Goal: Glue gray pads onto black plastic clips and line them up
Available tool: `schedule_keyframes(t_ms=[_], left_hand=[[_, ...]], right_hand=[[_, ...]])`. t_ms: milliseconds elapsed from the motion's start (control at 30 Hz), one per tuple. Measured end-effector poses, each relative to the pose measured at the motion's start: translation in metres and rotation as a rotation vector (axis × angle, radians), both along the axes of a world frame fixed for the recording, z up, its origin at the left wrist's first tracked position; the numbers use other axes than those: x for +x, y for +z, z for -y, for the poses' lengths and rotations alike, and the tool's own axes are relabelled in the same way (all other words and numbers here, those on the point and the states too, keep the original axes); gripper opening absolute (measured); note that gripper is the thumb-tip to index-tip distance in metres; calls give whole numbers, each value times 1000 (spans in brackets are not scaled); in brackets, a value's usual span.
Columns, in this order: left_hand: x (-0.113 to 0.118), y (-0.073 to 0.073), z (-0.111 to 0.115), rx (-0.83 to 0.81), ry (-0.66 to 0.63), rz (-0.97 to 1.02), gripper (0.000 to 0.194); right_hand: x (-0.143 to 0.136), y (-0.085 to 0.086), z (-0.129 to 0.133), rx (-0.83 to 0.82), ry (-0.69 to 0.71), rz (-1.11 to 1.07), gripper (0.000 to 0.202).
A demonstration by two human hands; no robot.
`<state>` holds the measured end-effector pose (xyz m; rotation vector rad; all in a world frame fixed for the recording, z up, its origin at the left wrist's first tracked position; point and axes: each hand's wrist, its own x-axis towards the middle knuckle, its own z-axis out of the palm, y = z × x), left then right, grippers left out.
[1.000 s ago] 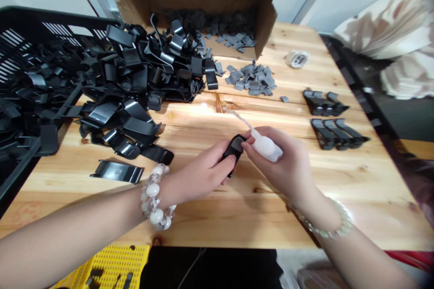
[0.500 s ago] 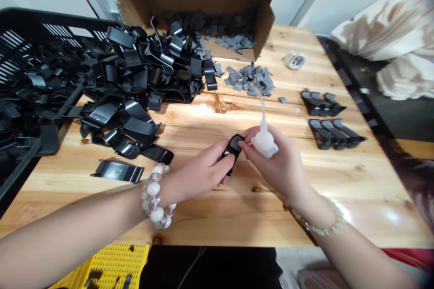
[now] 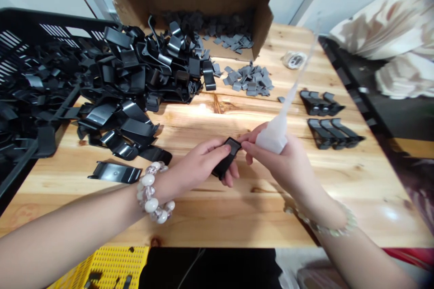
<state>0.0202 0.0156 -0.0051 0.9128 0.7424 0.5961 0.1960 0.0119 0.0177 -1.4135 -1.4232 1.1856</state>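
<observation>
Above the front middle of the table, my left hand [image 3: 200,165] is closed around a black plastic clip [image 3: 224,160], thumb on its upper face. A small grey pad [image 3: 233,145] shows near the clip's far end. My right hand [image 3: 276,156] is closed on a white squeeze bottle [image 3: 274,134] with a long thin nozzle that points up and away to the right. The right thumb and forefinger meet close to the clip's far corner; whether they touch it I cannot tell. A single black clip [image 3: 115,172] lies on the table left of my left wrist.
Black clips [image 3: 135,67] are heaped at the left, beside a black crate [image 3: 20,16]. Grey pads [image 3: 251,79] lie before an open cardboard box [image 3: 261,31]. Clips [image 3: 334,133] stand in two rows at right, near a tape roll [image 3: 294,59]. A yellow basket [image 3: 118,262] sits below the front edge.
The bottle has tilted, its nozzle swinging up and to the right. My left thumb has slid up the clip onto the pad, and my right fingertips have drawn slightly away from it.
</observation>
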Motion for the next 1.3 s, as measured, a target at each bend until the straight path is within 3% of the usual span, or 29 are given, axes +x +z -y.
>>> schedule_keyframes(t_ms=[167, 467, 667, 900, 1067, 1300], left_hand=[[0, 1, -2, -30, 1, -17, 19], [-1, -3, -2, -42, -41, -20, 23], [-4, -4, -1, -5, 20, -51, 20], [-3, -3, 0, 28, 203, -79, 21], [-1, 0, -2, 74, 414, -20, 14], [-2, 0, -4, 164, 448, -71, 22]], right_hand=[[4, -3, -3, -118, 26, -142, 21], [2, -7, -5, -156, 60, -223, 24], [2, -12, -7, -183, 83, -284, 27], [-8, -8, -5, -244, 136, -283, 32], [-15, -5, 4, -118, 181, -151, 30], [-16, 2, 12, 47, 131, -87, 23]])
